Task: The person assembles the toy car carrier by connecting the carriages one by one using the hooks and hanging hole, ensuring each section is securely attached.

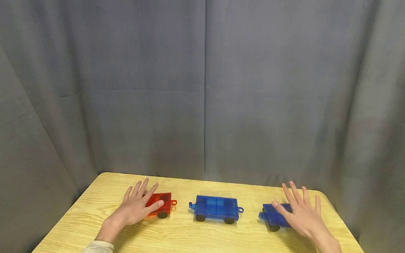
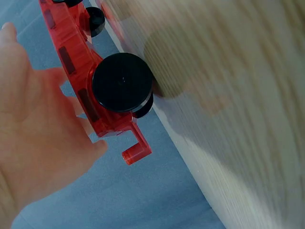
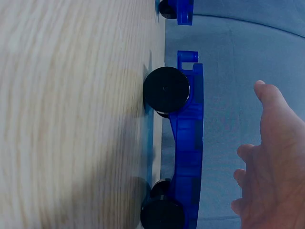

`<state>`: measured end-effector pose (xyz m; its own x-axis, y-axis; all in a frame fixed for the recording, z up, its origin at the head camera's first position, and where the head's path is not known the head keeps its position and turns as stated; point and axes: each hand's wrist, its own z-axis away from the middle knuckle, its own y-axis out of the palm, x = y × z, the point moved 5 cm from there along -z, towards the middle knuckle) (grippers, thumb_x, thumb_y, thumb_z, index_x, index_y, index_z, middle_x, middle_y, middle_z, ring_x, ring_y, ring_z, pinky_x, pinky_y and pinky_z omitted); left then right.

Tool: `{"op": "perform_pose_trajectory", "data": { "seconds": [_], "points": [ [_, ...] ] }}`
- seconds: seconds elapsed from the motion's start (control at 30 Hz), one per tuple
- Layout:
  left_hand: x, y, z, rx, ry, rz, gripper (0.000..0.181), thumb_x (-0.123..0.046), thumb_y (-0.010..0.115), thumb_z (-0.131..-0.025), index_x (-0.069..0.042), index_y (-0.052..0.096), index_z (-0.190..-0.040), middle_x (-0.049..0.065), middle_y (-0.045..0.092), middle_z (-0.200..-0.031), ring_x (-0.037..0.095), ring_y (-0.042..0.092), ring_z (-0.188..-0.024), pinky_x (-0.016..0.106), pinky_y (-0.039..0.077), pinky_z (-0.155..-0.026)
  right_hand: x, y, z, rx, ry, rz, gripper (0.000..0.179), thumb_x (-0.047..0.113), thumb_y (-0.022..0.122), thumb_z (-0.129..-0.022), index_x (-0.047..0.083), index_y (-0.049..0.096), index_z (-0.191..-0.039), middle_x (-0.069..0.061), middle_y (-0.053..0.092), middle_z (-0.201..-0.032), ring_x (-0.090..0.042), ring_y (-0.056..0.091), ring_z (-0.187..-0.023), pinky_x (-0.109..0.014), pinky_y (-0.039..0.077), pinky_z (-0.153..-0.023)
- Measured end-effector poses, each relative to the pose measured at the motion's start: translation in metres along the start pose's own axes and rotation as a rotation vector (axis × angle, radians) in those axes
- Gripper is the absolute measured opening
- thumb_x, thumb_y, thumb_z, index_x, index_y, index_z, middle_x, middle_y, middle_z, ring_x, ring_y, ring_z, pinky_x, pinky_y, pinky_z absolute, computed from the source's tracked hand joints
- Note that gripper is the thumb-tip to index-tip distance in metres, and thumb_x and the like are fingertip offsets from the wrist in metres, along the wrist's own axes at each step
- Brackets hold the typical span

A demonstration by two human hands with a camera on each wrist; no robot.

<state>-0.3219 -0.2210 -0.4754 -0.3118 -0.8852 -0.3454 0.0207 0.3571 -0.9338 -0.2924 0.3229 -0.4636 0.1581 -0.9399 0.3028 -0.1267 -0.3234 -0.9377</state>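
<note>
Three see-through plastic toy train cars with black wheels stand in a row on the table. My left hand (image 1: 134,208) is spread over the red car (image 1: 166,199), hiding its left part. In the left wrist view that hand lies along the top side of the red car (image 2: 78,62); whether it touches is hard to tell. The middle blue car (image 1: 216,207) stands apart, with a hook at its left end and a ring at its right. My right hand (image 1: 303,214) hovers with spread fingers above the right blue car (image 1: 269,212); a gap shows between them in the right wrist view.
The wood-grain table (image 1: 177,239) has rounded far corners. Grey curtains (image 1: 202,105) hang behind it and along both sides. Gaps of bare tabletop separate the three cars.
</note>
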Motion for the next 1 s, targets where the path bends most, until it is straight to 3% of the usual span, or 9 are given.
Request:
{"op": "perform_pose_trajectory", "data": {
  "seconds": [0.33, 0.57, 0.7, 1.0],
  "points": [
    [0.002, -0.002, 0.000, -0.005, 0.002, 0.004, 0.084, -0.072, 0.039, -0.098, -0.019, 0.031, -0.162, 0.020, 0.012, -0.167, 0.046, 0.005, -0.150, 0.064, -0.002, -0.113, 0.009, -0.001, -0.001, -0.028, -0.018, -0.005, 0.090, 0.066, 0.047, -0.099, 0.013, 0.016, -0.165, -0.019, 0.005, -0.168, -0.053, -0.002, -0.147, -0.069, -0.023, -0.103],
    [-0.005, -0.001, -0.006, 0.019, 0.057, 0.044, 0.085, -0.073, 0.050, -0.093, -0.020, 0.039, -0.159, 0.018, 0.034, -0.160, 0.044, 0.020, -0.148, 0.065, 0.006, -0.113, 0.031, -0.012, -0.003, -0.121, -0.103, -0.065, 0.082, 0.061, 0.054, -0.099, 0.009, 0.033, -0.159, -0.023, 0.028, -0.161, -0.053, 0.027, -0.141, -0.074, 0.011, -0.107],
    [-0.008, 0.000, -0.005, 0.031, 0.113, 0.057, 0.090, -0.070, 0.066, -0.086, -0.018, 0.044, -0.156, 0.013, 0.045, -0.152, 0.039, 0.034, -0.142, 0.065, 0.014, -0.112, 0.053, -0.012, -0.004, -0.096, -0.175, -0.173, 0.078, 0.057, 0.058, -0.099, 0.010, 0.038, -0.157, -0.021, 0.038, -0.156, -0.051, 0.039, -0.136, -0.072, 0.030, -0.101],
    [-0.012, 0.001, -0.010, 0.056, 0.213, 0.077, 0.087, -0.048, 0.085, -0.080, -0.010, 0.050, -0.150, 0.010, 0.053, -0.145, 0.037, 0.046, -0.134, 0.065, 0.024, -0.109, 0.101, 0.003, -0.015, -0.053, -0.289, -0.320, 0.065, 0.048, 0.067, -0.097, 0.018, 0.048, -0.152, -0.011, 0.049, -0.151, -0.041, 0.045, -0.136, -0.066, 0.039, -0.100]
  ]
}}
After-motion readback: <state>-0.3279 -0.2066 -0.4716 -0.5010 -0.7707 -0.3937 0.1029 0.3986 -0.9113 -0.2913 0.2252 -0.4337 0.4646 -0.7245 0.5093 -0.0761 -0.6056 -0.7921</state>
